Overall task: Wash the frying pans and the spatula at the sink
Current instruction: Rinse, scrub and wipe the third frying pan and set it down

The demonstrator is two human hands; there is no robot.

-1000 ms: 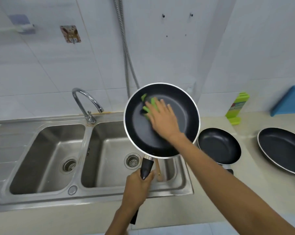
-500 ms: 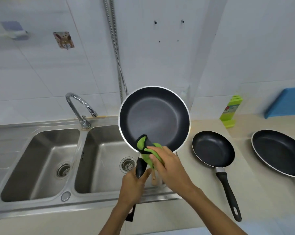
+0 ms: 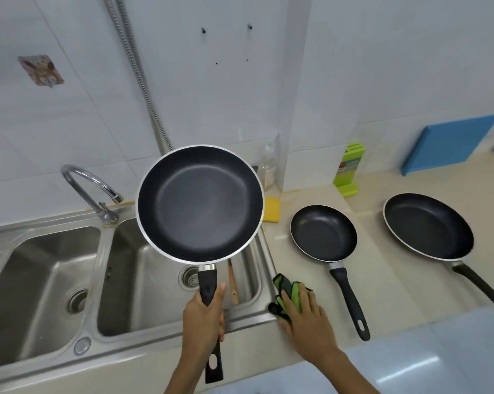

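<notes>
My left hand [image 3: 204, 318] grips the black handle of a black frying pan [image 3: 199, 203], which I hold tilted up over the right basin of the steel sink [image 3: 143, 282]. My right hand [image 3: 307, 319] rests on a green and black scrubbing cloth [image 3: 288, 291] at the counter's edge beside the sink. A small black pan [image 3: 324, 233] and a larger black pan [image 3: 427, 226] lie on the counter to the right. A wooden spatula handle [image 3: 232, 282] leans inside the right basin, its blade hidden behind the held pan.
A chrome tap [image 3: 91, 184] stands between the two basins. A yellow sponge [image 3: 271, 213], a clear bottle [image 3: 268, 166], a green knife block [image 3: 348, 169] and a blue board [image 3: 450, 143] sit along the back wall. A metal hose [image 3: 138, 72] hangs down the tiles.
My right hand left the pan's inside with the cloth, wiped down near the handle, then moved right and set the cloth on the counter edge. The pan stayed raised.
</notes>
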